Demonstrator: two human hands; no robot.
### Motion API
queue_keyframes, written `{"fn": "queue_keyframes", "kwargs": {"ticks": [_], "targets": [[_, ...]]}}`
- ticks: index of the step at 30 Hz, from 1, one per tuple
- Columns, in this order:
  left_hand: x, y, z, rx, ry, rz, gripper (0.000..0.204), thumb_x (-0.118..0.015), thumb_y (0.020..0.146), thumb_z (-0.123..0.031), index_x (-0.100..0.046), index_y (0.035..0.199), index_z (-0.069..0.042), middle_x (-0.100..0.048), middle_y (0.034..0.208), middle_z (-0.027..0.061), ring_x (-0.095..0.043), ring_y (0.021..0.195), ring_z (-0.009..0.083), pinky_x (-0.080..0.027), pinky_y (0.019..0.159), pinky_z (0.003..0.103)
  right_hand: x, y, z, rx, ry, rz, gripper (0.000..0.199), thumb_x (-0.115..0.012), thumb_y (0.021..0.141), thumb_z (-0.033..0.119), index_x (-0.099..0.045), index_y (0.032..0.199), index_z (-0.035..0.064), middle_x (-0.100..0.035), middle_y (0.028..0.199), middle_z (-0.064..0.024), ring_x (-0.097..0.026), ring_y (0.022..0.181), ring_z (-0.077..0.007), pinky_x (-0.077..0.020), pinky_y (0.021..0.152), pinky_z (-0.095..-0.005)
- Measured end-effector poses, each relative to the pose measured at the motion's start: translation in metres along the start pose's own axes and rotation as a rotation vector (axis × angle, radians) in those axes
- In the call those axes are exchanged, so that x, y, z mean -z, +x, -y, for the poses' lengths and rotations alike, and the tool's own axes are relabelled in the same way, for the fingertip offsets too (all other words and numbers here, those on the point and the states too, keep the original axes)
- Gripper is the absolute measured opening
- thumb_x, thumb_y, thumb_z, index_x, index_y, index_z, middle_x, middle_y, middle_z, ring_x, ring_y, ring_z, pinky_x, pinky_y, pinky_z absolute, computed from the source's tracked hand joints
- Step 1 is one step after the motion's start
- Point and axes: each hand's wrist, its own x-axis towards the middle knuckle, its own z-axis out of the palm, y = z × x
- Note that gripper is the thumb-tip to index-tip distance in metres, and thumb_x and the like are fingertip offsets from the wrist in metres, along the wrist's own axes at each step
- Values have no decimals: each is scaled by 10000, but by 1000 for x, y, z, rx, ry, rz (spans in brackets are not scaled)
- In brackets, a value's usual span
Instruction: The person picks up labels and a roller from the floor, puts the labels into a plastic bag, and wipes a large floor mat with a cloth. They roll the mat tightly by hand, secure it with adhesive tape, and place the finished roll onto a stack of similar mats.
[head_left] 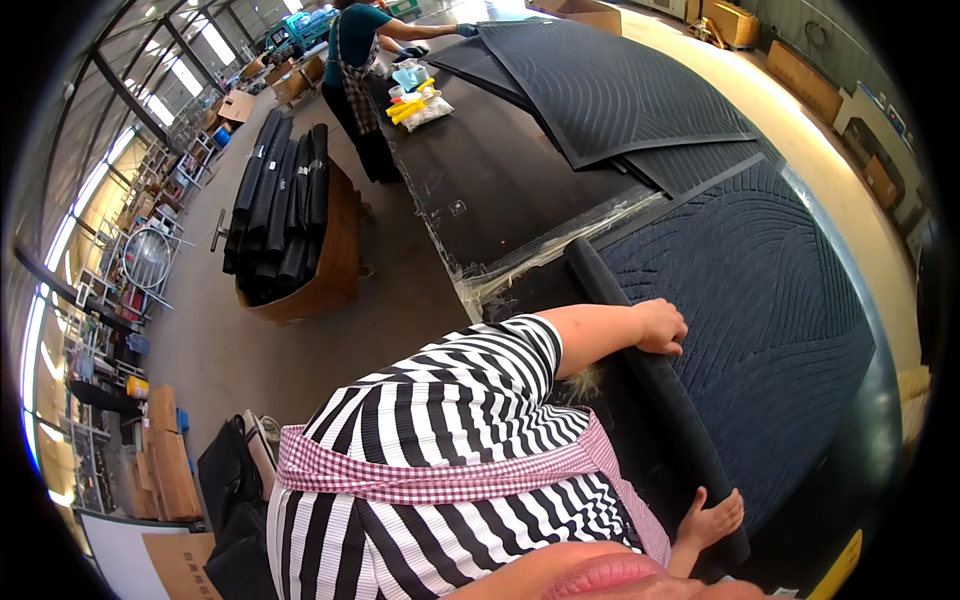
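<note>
A dark, partly rolled mat (760,300) with wavy raised grooves lies on the table. Its rolled edge (665,400) runs along the side nearest me. My left hand (660,327) rests over the roll, its fingers curled down onto the mat where roll and flat part meet. Close to the roll's near end is my right hand (712,520), laid on it with thumb and fingers apart. Further along the table, several flat dark grooved mats (610,90) are stacked and overlap.
A cardboard box (335,255) full of black rolls stands on the floor at left. At the table's far end a co-worker (355,70) in gloves touches the stack. Yellow and white items (420,105) lie by the table edge. A yellow strip (838,568) shows near the lower right.
</note>
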Motion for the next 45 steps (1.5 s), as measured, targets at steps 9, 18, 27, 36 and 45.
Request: {"fn": "queue_keyframes", "kwargs": {"ticks": [9, 18, 27, 36, 45], "targets": [[32, -3, -25, 150, -47, 2, 496, -571, 951, -553, -704, 938, -75, -717, 916, 121, -674, 937, 333, -516, 819, 448, -3, 59, -21, -51, 119, 333, 753, -454, 934, 737, -612, 1042, 9, -616, 1035, -145, -595, 986, -373, -448, 893, -490], [17, -10, -28, 5, 156, -137, 696, -548, 874, -726, -698, 987, -55, -642, 1030, 116, -564, 1031, 284, -415, 940, 419, -20, 99, -39, -117, 424, 296, 533, -682, 909, 534, -547, 1019, 30, -543, 1017, -131, -536, 1021, -360, -437, 907, -451], [29, 90, -1, 209, 42, 175, 688, -528, 914, -723, -679, 1204, -118, -616, 1269, 162, -554, 1233, 335, -414, 1045, 449, -30, 106, 13, 23, -6, -170, 572, -693, 908, 515, -617, 1244, 58, -637, 1247, -118, -574, 1211, -320, -412, 1056, -480], [40, 97, -14, -24, 24, -18, 715, -589, 852, -741, -723, 1021, -60, -717, 989, 133, -663, 1013, 323, -519, 839, 425, -1, 180, 7, -162, 184, 426, 741, -898, 624, 501, -641, 1167, 67, -694, 1156, -107, -627, 1142, -318, -448, 1023, -461], [34, 106, -10, -74, 341, 138, 657, -893, 691, -320, -596, 1248, -135, -642, 1240, 80, -607, 1193, 279, -449, 989, 439, -6, 219, -11, -167, 262, 609, 741, -816, 702, 610, -675, 1195, 76, -724, 1149, -176, -667, 1120, -350, -513, 962, -456]]}}
